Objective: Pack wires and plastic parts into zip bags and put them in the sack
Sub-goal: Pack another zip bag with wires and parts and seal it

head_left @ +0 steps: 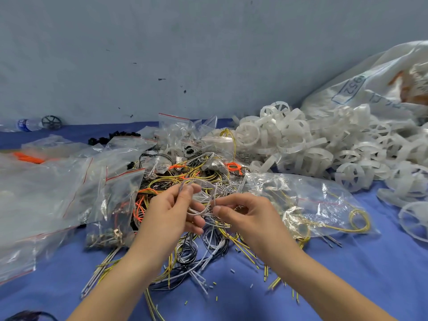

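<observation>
A tangled heap of wires (196, 246), yellow, grey, black and orange, lies on the blue cloth in front of me. Above it, my left hand (171, 212) pinches a loop of grey wire (199, 213), and my right hand (243, 212) pinches the same wire's other end. A zip bag (319, 205) holding yellow wires lies just right of my right hand. White plastic wheel parts (312, 144) are piled at the right. The white sack (370, 84) lies behind them at the far right.
Several clear zip bags with red seals (58, 188) cover the left side, some filled. More bags (180, 130) stand behind the wire heap. A water bottle (25, 125) and a dark wheel (51, 122) lie by the grey wall at far left.
</observation>
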